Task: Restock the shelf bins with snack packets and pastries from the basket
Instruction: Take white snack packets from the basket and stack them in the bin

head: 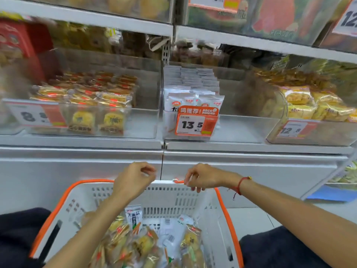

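Both hands at basket [220, 213] far rim: left hand [133, 180] and right hand [201, 177] curled, grip on it unclear. Packets [146, 242] inside look light, crinkly, crushable; pinch by sealed edges.

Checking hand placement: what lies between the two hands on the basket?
In the head view, only the basket's far rim spans between the left hand and right hand.

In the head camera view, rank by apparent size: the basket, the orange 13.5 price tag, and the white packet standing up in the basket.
1. basket, though nearness inflates it
2. orange 13.5 price tag
3. white packet
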`<state>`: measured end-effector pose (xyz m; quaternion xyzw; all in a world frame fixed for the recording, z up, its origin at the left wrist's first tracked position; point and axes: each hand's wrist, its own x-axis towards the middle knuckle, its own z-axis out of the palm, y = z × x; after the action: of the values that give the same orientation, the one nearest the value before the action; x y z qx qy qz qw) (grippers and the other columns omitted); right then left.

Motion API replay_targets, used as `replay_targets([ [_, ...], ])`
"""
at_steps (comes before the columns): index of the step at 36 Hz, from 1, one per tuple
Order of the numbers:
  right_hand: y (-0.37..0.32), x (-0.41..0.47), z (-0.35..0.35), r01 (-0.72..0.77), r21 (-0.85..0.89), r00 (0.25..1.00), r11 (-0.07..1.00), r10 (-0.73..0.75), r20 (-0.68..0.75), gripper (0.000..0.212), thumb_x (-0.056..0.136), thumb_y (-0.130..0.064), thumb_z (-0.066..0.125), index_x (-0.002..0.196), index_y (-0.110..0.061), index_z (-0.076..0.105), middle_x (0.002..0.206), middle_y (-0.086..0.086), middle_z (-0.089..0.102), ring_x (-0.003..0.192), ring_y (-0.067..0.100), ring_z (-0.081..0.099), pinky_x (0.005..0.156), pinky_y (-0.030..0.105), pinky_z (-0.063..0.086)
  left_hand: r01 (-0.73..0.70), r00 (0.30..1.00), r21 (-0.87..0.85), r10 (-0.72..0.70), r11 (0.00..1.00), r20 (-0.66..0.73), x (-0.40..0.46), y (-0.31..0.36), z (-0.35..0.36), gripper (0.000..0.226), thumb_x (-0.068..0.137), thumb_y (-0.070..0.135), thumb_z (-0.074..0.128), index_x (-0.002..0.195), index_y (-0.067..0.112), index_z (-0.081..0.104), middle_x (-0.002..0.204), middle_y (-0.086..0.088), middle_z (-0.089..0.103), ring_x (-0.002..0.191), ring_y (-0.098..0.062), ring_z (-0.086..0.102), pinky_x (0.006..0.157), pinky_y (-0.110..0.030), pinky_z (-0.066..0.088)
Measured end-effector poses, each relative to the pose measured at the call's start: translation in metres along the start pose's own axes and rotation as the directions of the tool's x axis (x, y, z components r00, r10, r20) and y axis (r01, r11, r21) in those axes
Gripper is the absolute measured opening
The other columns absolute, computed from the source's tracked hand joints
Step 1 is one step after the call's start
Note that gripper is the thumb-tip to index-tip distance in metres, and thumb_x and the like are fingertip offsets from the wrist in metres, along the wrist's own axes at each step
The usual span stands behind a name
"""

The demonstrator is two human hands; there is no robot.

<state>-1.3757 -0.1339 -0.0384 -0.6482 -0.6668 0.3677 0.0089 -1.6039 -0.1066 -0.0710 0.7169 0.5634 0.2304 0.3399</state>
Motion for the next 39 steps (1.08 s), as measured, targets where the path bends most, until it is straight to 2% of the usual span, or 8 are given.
replay_targets([
  [8, 0.025, 0.055, 0.074, -0.111, -0.211, 0.958, 0.971, 0.161, 0.236, 0.029, 0.092, -0.01, 0.048, 0.116, -0.007, 0.065, 0.111, 0.012, 0.069, 0.089, 0.022, 0.068, 0.071, 0.027, 0.052, 0.338, 0.916, -0.016, -0.325, 0.941, 0.235, -0.006, -0.114, 0.041, 0.013, 0.09, 0.021, 0.061, 0.088, 0.018, 0.073, 0.087, -0.006, 0.066, 0.089, -0.025, 0.061, 0.083, -0.032, 0.046],
  [20, 0.01, 0.124, 0.199, -0.16, 0.224, 0.971, 0.961, 0.113, 0.21, 0.042, 0.101, -0.009, 0.038, 0.142, -0.001, 0.04, 0.139, 0.01, 0.044, 0.127, 0.025, 0.043, 0.11, 0.035, 0.033, 0.483, 0.869, 0.088, -0.489, 0.871, 0.067, -0.008, -0.178, 0.093, 0.034, 0.09, 0.006, 0.055, 0.123, 0.016, 0.054, 0.078, 0.006, 0.055, 0.065, -0.012, 0.056, 0.055, -0.027, 0.046],
  [23, 0.009, 0.146, 0.216, -0.236, 0.301, 0.957, 0.924, 0.167, 0.238, 0.022, 0.102, -0.012, 0.037, 0.115, -0.01, 0.054, 0.112, 0.001, 0.048, 0.094, 0.015, 0.046, 0.086, 0.028, 0.036, 0.496, 0.86, 0.11, -0.505, 0.861, 0.07, 0.005, -0.18, 0.1, 0.015, 0.086, -0.003, 0.045, 0.092, 0.008, 0.054, 0.072, -0.004, 0.053, 0.067, -0.02, 0.053, 0.067, -0.036, 0.051],
  [26, 0.005, 0.163, 0.223, -0.343, 0.395, 0.936, 0.853, 0.275, 0.22, 0.036, 0.096, 0.001, 0.034, 0.065, -0.017, 0.031, 0.066, 0.0, 0.026, 0.054, 0.011, 0.024, 0.053, 0.025, 0.024, 0.516, 0.846, 0.106, -0.525, 0.85, 0.092, 0.014, -0.184, 0.104, 0.019, 0.089, -0.001, 0.043, 0.1, 0.009, 0.055, 0.087, -0.009, 0.061, 0.084, -0.027, 0.058, 0.079, -0.035, 0.049],
  [31, 0.006, 0.176, 0.241, -0.385, 0.49, 0.923, 0.782, 0.323, 0.21, 0.018, 0.091, -0.002, 0.047, 0.102, 0.008, 0.058, 0.08, 0.013, 0.05, 0.043, 0.01, 0.04, 0.044, 0.022, 0.027, 0.542, 0.834, 0.05, -0.545, 0.839, 0.086, 0.02, -0.192, 0.101, 0.024, 0.091, 0.013, 0.054, 0.115, 0.017, 0.058, 0.109, 0.001, 0.065, 0.098, -0.024, 0.063, 0.087, -0.036, 0.052],
  [33, 0.01, 0.174, 0.246, -0.36, 0.47, 0.931, 0.806, 0.339, 0.133, 0.01, 0.091, -0.012, 0.058, 0.084, -0.006, 0.06, 0.077, 0.006, 0.052, 0.054, 0.01, 0.045, 0.048, 0.019, 0.028, 0.528, 0.843, 0.047, -0.53, 0.848, 0.097, 0.02, -0.193, 0.099, 0.02, 0.093, 0.019, 0.058, 0.112, 0.02, 0.063, 0.103, 0.004, 0.067, 0.094, -0.019, 0.065, 0.083, -0.033, 0.053],
  [35, 0.016, 0.171, 0.248, -0.307, 0.429, 0.949, 0.85, 0.31, 0.065, 0.041, 0.089, -0.016, 0.063, 0.054, -0.014, 0.041, 0.056, 0.001, 0.036, 0.052, 0.01, 0.034, 0.048, 0.021, 0.024, 0.517, 0.848, 0.052, -0.52, 0.854, 0.104, 0.018, -0.192, 0.098, 0.019, 0.092, 0.023, 0.062, 0.11, 0.02, 0.068, 0.104, 0.004, 0.07, 0.096, -0.017, 0.064, 0.085, -0.032, 0.052],
  [39, 0.019, 0.16, 0.236, -0.183, 0.406, 0.978, 0.895, 0.207, -0.015, 0.051, 0.087, -0.017, 0.068, 0.049, -0.016, 0.035, 0.05, -0.001, 0.033, 0.048, 0.008, 0.031, 0.043, 0.013, 0.026, 0.463, 0.878, 0.011, -0.461, 0.886, 0.126, 0.014, -0.187, 0.093, 0.017, 0.093, 0.031, 0.062, 0.105, 0.022, 0.069, 0.104, 0.005, 0.068, 0.1, -0.016, 0.063, 0.089, -0.035, 0.052],
])
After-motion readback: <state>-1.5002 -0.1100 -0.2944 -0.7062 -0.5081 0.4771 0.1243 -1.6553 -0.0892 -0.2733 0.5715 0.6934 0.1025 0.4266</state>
